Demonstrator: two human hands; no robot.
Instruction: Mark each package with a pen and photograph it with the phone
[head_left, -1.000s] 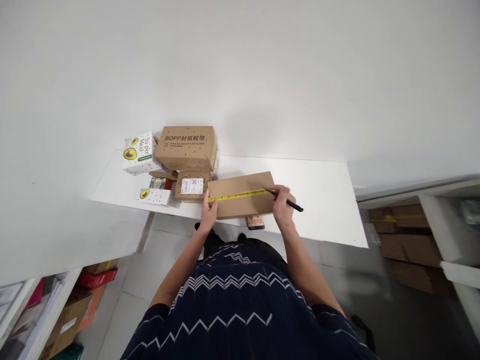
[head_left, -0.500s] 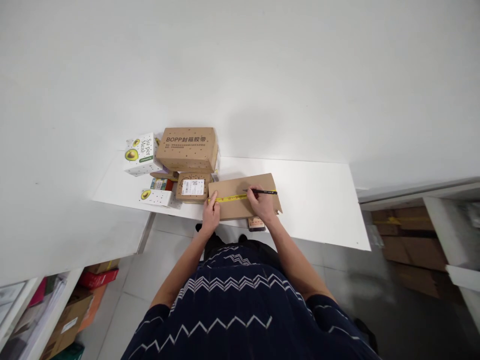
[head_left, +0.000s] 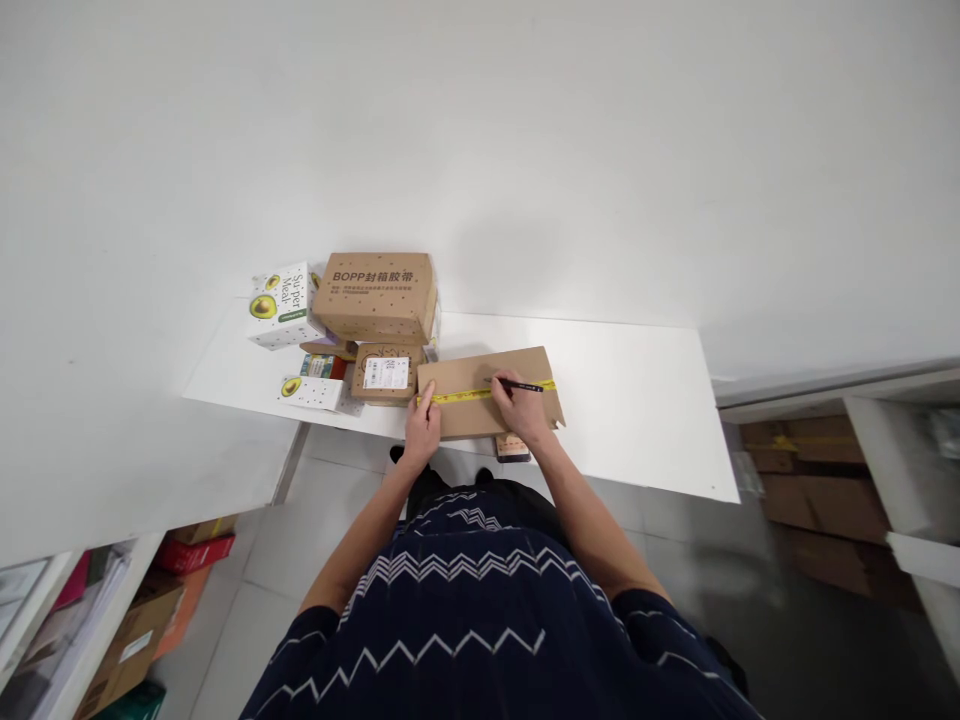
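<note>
Since a second ago, our right hand (head_left: pixel 521 408) has moved left from the right end of the brown cardboard piece (head_left: pixel 465 375) to a place right of its middle, bringing the black pen (head_left: pixel 529 386) along. Our left hand (head_left: pixel 423 432) has shifted only slightly and now lays its thumb farther over the cardboard.

We hold the pen in a closed writing grip, tip pointing left, just beyond the yellow measuring tape (head_left: pixel 461 396); we cannot tell whether it touches the cardboard. Our left hand holds the tape's left end against the cardboard's left end. The tape runs lengthwise across the cardboard, which lies at the near side of the white table (head_left: pixel 637 400).

Near our left hand sits a labelled brown box (head_left: pixel 388 373); beyond it stands a larger BOPP box (head_left: pixel 375 300), with a white avocado box (head_left: pixel 292 310) at its left.
</note>
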